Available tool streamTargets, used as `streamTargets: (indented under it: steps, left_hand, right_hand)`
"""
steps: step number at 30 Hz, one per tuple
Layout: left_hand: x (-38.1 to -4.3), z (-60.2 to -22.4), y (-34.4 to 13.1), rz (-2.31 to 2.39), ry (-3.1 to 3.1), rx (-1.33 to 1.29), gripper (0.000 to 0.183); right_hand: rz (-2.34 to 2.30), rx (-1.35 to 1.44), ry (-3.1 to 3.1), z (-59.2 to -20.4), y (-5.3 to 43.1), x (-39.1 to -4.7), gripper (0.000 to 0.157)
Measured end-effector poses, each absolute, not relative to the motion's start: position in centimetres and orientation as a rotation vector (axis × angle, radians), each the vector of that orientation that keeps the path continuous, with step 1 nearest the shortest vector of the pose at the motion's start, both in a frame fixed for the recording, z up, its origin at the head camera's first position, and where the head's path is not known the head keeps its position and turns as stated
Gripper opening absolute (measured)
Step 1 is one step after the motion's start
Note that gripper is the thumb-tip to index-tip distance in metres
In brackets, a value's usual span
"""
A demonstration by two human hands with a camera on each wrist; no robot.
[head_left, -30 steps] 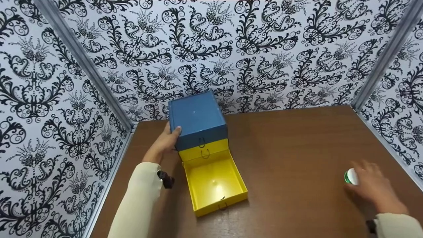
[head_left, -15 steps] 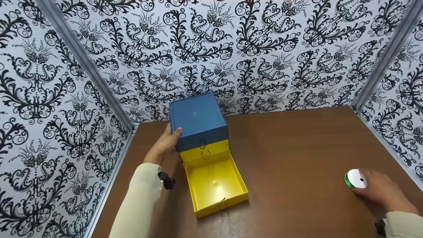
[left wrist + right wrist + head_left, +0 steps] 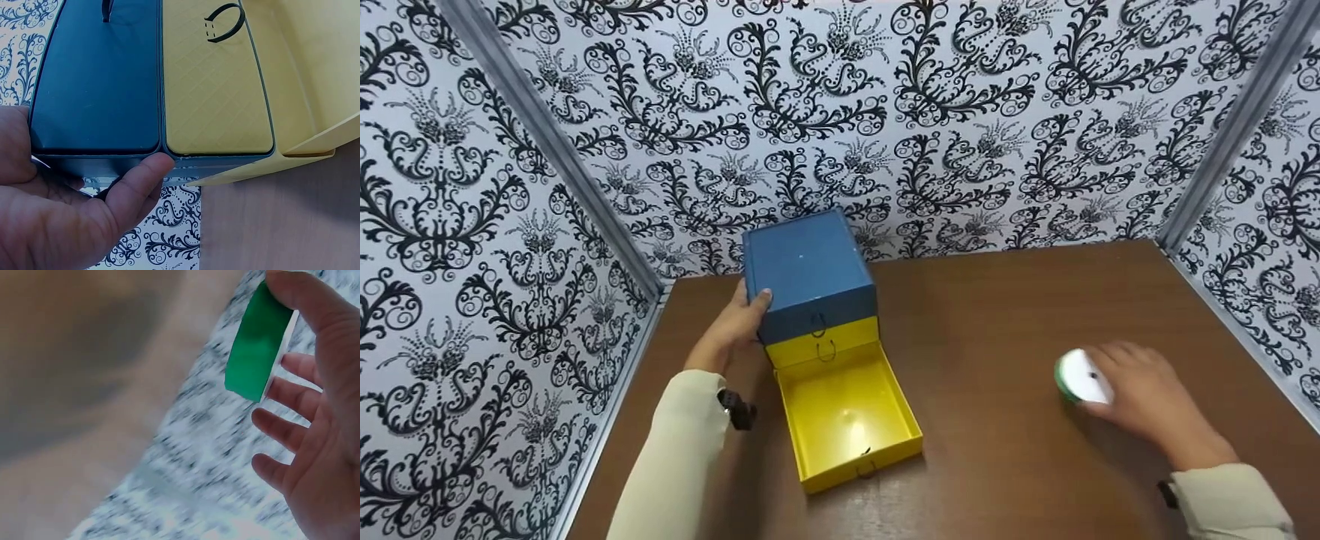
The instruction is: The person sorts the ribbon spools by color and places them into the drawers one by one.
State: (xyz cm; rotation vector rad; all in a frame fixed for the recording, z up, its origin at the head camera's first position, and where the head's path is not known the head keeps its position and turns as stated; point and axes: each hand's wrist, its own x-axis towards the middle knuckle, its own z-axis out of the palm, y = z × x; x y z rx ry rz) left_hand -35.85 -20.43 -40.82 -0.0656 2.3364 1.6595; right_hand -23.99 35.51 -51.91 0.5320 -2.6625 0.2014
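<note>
In the head view my right hand (image 3: 1144, 394) holds a spool of green ribbon (image 3: 1084, 375) with a white face and a small dark centre hole. The right wrist view shows the green ribbon edge (image 3: 259, 346) pinched by the thumb, with several fingers spread beside it. My left hand (image 3: 739, 322) grips the left side of a blue drawer box (image 3: 810, 262), its thumb over the top edge. A yellow drawer (image 3: 847, 409) is pulled out at the bottom, with nothing seen inside. Above it are a yellow front (image 3: 216, 90) and a blue front (image 3: 98, 84) with dark loop handles.
The box stands on a brown wooden table (image 3: 990, 322), near the back wall. Black-and-white patterned walls (image 3: 960, 112) with grey corner posts (image 3: 1230, 127) enclose the table at the back and sides.
The right hand has taken hold of the ribbon spool and moved left with it, toward the open drawer. The left hand and the drawer box look the same.
</note>
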Motion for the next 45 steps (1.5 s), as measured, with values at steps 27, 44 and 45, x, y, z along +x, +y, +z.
streamTargets:
  steps: [27, 44, 45]
  left_hand:
    - [-35.8, -40.9, -20.3, 1.687, 2.307, -0.108, 0.067]
    - [-36.1, -40.9, -20.5, 1.609, 2.412, -0.065, 0.066]
    - [-36.1, -40.9, -20.5, 1.597, 2.418, -0.062, 0.066]
  right_hand:
    - [-0.251, 1.279, -2.371, -44.2, 18.1, -28.3, 0.081]
    - [-0.439, 1.424, -2.279, -45.8, 9.2, -30.2, 0.084]
    - [-0.444, 1.431, -2.277, -46.2, 8.7, -30.3, 0.083]
